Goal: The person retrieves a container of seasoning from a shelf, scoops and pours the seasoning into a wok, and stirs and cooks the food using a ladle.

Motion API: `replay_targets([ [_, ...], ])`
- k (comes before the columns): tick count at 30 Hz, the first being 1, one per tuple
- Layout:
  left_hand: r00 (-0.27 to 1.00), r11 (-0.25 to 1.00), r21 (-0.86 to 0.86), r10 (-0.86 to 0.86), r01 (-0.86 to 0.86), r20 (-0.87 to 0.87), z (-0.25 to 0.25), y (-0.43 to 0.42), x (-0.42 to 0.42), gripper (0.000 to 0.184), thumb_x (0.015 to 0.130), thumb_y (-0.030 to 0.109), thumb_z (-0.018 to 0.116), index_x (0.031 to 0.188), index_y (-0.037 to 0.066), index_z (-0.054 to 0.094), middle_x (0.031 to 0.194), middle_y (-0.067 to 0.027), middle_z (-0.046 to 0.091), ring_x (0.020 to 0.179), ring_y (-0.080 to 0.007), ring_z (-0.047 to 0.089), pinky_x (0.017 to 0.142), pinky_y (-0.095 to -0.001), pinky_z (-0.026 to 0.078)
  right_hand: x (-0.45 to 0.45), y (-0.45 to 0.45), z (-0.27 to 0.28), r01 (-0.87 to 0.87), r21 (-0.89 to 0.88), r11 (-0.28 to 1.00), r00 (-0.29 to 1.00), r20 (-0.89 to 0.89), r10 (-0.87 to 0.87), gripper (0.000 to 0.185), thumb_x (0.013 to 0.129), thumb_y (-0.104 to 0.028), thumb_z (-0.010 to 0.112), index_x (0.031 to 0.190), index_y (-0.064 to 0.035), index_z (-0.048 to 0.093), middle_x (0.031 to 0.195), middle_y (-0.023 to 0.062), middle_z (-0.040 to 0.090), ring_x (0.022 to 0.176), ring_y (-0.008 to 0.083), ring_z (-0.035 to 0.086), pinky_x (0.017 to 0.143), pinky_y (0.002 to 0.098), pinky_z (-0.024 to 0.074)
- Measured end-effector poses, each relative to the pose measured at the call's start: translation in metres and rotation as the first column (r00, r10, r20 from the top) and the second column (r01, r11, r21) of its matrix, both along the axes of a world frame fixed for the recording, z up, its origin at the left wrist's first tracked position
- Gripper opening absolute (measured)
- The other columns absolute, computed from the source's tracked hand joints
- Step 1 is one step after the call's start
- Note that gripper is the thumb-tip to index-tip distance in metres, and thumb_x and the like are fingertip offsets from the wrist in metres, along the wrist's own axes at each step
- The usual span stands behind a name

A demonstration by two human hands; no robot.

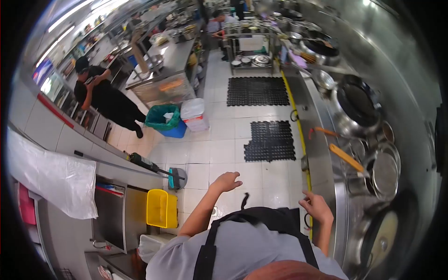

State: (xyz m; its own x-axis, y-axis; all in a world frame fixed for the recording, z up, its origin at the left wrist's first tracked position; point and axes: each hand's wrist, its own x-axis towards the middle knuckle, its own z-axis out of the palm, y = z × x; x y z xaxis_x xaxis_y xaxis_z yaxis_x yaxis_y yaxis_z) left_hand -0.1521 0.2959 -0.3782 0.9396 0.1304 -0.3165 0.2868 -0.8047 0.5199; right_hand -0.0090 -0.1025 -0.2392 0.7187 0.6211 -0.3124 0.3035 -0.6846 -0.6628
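Note:
My left hand (227,182) hangs in the air over the white tiled floor (196,156), fingers loosely bent and apart, nothing in it. Close to the steel counter edge (329,175) on the right is my right hand (317,206), its fingers partly curled but spread, also without anything visible in them. A black apron (270,218) covers my front between both hands. On the counter beyond my right hand lie a ladle or strainer with a wooden handle (346,158) and a round mesh strainer (385,175).
Black rubber mats (269,141) lie ahead. Along the right counter runs a yellow pipe (298,121), with a large pot (357,109) above. To the left stand a yellow bin (162,209), a blue bin (173,130) and a person (105,95) in black. A steel trolley (249,53) stands further off.

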Motion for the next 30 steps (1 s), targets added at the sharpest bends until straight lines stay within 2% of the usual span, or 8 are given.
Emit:
replay_targets([
  [6,0.951,0.843,-0.441,0.272,-0.308,-0.145,0.062,0.153,-0.017,0.048,0.091,0.031,0.072,0.124,-0.003,0.063,0.094,-0.0150,0.075,0.085,-0.0219,0.071,0.076,-0.0358,0.056,0.132,0.131,0.030,-0.202,0.075,0.976,0.969,0.160,0.188,0.039,0.088,-0.021,0.074,0.119,0.0021,0.069,0.093,0.0208,0.074,0.082,0.0299,0.074,0.077,0.0387,0.0571],
  [9,0.825,0.899,-0.161,0.437,-0.407,0.358,0.156,0.275,-0.008,0.034,0.093,0.016,0.069,0.123,0.002,0.066,0.100,-0.0084,0.072,0.091,-0.0155,0.068,0.077,-0.0324,0.055,0.225,0.202,0.128,-0.236,0.307,0.922,0.902,0.421,0.091,0.029,0.089,-0.015,0.072,0.112,0.0021,0.070,0.106,0.0121,0.074,0.092,0.0210,0.070,0.082,0.0362,0.0549],
  [10,0.767,0.872,0.103,0.358,-0.478,0.533,0.240,0.295,0.004,0.025,0.090,0.014,0.072,0.113,0.004,0.073,0.095,-0.0066,0.074,0.083,-0.0135,0.066,0.077,-0.0302,0.053,0.251,0.224,0.169,-0.291,0.397,0.870,0.845,0.534,0.039,0.029,0.092,-0.016,0.069,0.114,0.0028,0.069,0.107,0.0101,0.073,0.099,0.0191,0.068,0.090,0.0336,0.0521],
  [13,0.221,0.901,-0.111,0.220,-0.419,0.950,0.435,0.296,0.042,0.027,0.089,0.014,0.075,0.111,0.000,0.072,0.095,-0.0036,0.073,0.088,-0.0132,0.068,0.083,-0.0279,0.053,0.292,0.296,0.284,-0.612,0.646,0.456,0.716,0.697,-0.026,0.039,0.097,-0.024,0.063,0.130,-0.0031,0.065,0.115,0.0094,0.068,0.106,0.0186,0.063,0.098,0.0337,0.0475],
  [16,-0.019,0.897,0.347,-0.366,-0.274,0.931,0.518,0.265,0.071,0.029,0.089,0.016,0.074,0.113,-0.001,0.071,0.096,-0.0047,0.073,0.089,-0.0143,0.068,0.084,-0.0290,0.052,0.318,0.397,0.351,-0.851,0.476,0.223,0.483,0.875,-0.023,0.038,0.097,-0.024,0.063,0.129,-0.0030,0.065,0.113,0.0091,0.068,0.105,0.0183,0.063,0.096,0.0333,0.0478],
  [20,-0.032,0.696,0.705,-0.715,-0.137,0.699,0.544,0.274,0.122,0.032,0.089,0.017,0.073,0.114,-0.002,0.070,0.097,-0.0062,0.073,0.091,-0.0157,0.068,0.085,-0.0305,0.052,0.350,0.566,0.387,-0.960,0.240,0.146,0.259,0.958,0.123,0.038,0.097,-0.024,0.063,0.129,-0.0030,0.065,0.111,0.0087,0.068,0.103,0.0178,0.063,0.095,0.0329,0.0482],
  [25,0.033,0.636,0.761,-0.764,-0.132,0.644,0.528,0.356,0.171,0.036,0.089,0.019,0.072,0.117,-0.003,0.068,0.099,-0.0081,0.072,0.092,-0.0175,0.067,0.086,-0.0323,0.052,0.415,0.759,0.372,-0.949,0.046,0.311,0.157,0.927,0.340,0.037,0.098,-0.024,0.063,0.129,-0.0029,0.065,0.109,0.0083,0.068,0.100,0.0173,0.063,0.092,0.0323,0.0487],
  [30,0.069,0.689,0.717,-0.714,-0.106,0.697,0.525,0.483,0.237,0.039,0.089,0.022,0.072,0.119,-0.004,0.067,0.100,-0.0100,0.072,0.094,-0.0193,0.067,0.087,-0.0341,0.052,0.511,0.916,0.355,-0.882,-0.008,0.472,0.236,0.859,0.455,0.037,0.098,-0.023,0.062,0.128,-0.0028,0.065,0.106,0.0079,0.068,0.097,0.0167,0.063,0.090,0.0317,0.0491],
])
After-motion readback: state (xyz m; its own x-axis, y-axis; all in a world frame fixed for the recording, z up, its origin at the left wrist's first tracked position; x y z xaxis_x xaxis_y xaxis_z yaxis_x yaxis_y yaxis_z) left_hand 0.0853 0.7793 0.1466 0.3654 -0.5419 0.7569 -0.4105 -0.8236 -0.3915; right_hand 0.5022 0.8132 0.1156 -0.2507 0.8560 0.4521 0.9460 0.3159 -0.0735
